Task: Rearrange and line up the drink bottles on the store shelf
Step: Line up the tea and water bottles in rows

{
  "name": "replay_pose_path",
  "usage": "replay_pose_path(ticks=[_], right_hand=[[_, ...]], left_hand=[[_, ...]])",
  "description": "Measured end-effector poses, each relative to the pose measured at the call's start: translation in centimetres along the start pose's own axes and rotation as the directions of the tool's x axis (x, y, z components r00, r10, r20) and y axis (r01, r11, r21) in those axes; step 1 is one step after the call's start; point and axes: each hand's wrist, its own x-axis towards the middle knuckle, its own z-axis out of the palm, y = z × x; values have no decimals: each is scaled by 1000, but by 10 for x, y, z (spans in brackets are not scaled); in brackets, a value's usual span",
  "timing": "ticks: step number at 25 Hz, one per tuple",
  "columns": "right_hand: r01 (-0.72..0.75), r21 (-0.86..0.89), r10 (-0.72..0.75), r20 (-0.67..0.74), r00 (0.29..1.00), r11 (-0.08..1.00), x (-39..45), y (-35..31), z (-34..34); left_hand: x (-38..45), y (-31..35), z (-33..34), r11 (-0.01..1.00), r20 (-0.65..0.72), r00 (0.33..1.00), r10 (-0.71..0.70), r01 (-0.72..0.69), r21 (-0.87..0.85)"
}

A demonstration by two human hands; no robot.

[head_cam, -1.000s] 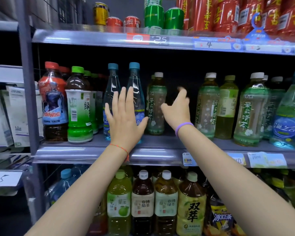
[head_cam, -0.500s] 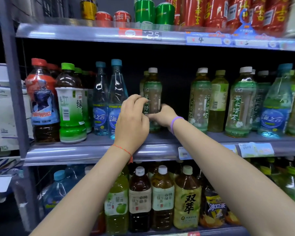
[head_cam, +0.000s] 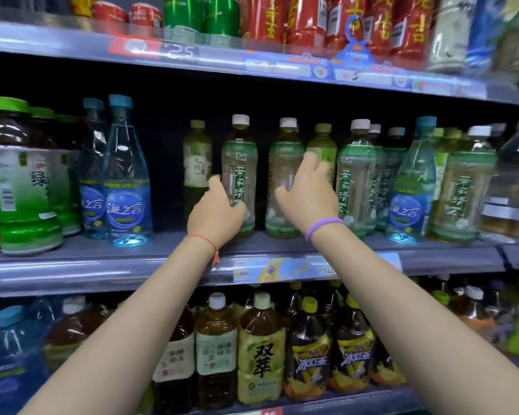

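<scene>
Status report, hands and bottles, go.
Left hand grips white-capped tea bottle. Right hand open against next tea bottle. Nothing blocking.

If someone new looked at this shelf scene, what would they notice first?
Two bare forearms reach to the middle shelf: the left hand grips a white-capped jasmine tea bottle, and the right hand reaches around its neighbour. Red cans crowd the top shelf.

The cans (head_cam: 312, 22) at twelve o'clock were cut off by the top edge. Bottles (head_cam: 516, 187) at three o'clock were blurred. The white-capped tea bottle's (head_cam: 240, 163) lower part was hidden behind the left hand (head_cam: 215, 212).
</scene>
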Motion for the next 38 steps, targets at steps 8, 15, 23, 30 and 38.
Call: replay_pose_path(ticks=[8,15,23,30,38], right_hand=[[-63,124,15,352,936,990,3,25,31],[193,27,-188,-122,975,981,2,45,2],[-143,346,159,-18,987,927,13,118,-23],[-62,261,-14,279,960,963,10,124,-22],[225,103,-195,-241,951,969,7,142,-29]], left_hand=[[-13,14,10,994,-148,986,82,-70,84],[-18,30,25,946,-189,977,95,-29,323],[-35,101,75,942,65,947,314,-303,-147],[-42,103,82,928,-201,942,270,-310,-207],[-43,119,103,893,-486,750,449,-395,215]])
